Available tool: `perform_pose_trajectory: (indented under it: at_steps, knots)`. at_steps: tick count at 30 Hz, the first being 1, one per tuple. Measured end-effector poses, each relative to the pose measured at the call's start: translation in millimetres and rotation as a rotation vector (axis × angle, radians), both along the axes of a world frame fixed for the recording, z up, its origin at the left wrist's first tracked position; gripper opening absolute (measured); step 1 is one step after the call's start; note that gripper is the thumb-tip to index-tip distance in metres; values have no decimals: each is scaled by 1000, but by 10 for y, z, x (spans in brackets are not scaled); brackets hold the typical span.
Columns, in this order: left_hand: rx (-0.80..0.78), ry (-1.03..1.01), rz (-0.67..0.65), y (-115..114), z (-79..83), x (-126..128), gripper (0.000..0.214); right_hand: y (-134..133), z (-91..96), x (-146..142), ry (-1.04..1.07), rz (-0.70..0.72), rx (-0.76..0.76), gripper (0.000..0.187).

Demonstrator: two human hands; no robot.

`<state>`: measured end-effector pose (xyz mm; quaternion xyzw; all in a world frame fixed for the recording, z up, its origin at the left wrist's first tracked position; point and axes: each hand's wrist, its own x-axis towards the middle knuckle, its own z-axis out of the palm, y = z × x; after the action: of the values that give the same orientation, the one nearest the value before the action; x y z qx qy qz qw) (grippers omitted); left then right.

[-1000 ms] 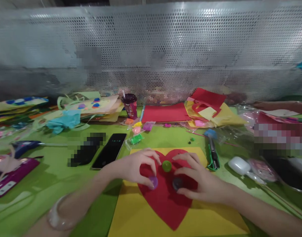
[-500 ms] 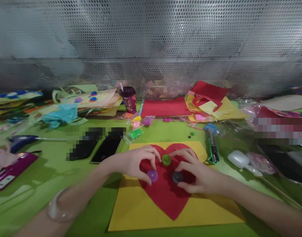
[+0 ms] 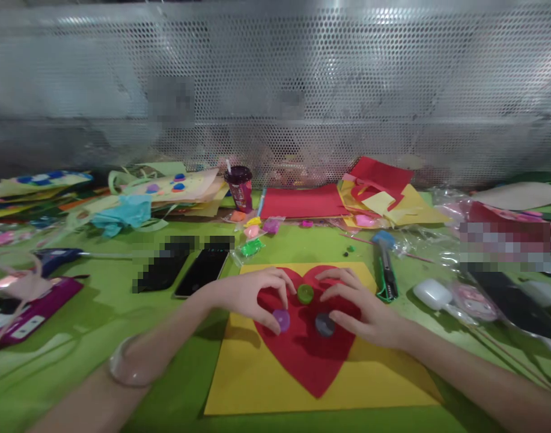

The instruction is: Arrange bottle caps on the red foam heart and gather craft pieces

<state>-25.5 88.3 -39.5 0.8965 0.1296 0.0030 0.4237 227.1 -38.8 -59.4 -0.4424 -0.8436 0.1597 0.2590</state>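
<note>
Landmark: red paper heart [image 3: 309, 355], lying flat on a yellow paper sheet [image 3: 257, 379] on the green table top [image 3: 99, 319].
Left hand [image 3: 246, 296]: rests on the heart's left lobe, fingers curled; thumb and forefinger pinch the rim of a small purple round plastic cap [image 3: 282, 319].
Right hand [image 3: 360, 307]: rests on the heart's right lobe; fingertips close on a small dark grey round cap [image 3: 324, 325].
Third piece: a small green round cap [image 3: 305, 293] sits at the heart's notch, between the two hands; whether either hand touches it cannot be told.
Beside the heart: a green utility knife [image 3: 386, 273] to its right, a white earbud case [image 3: 431, 293] further right, a dark phone [image 3: 203, 272] to its left, a maroon drinking cup [image 3: 240, 187] well behind it.
Risk, shifting: judged likely if a wrist drags; heart and sheet look loose and could slide out of line.
Risk, rolling: a cap released on edge could roll off the heart toward the knife.
Risk, knock: the free green cap stands near both sets of fingers and could be nudged.
</note>
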Motion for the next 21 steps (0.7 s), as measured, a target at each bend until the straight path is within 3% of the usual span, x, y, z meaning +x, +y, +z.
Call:
perform_pose_trajectory:
  at_steps: [5, 11, 16, 21]
  knots:
    - [1, -108, 207, 22, 12, 3, 23, -9, 39, -32, -32, -31, 71, 20]
    - [170, -90, 417, 169, 81, -96, 26, 36, 26, -131, -179, -77, 93, 36]
    - [247, 100, 377, 331, 219, -345, 32, 55, -13, -114, -193, -150, 175, 37]
    - [259, 329, 307, 289, 180, -434, 50, 87, -40, -60, -158, -222, 284, 29]
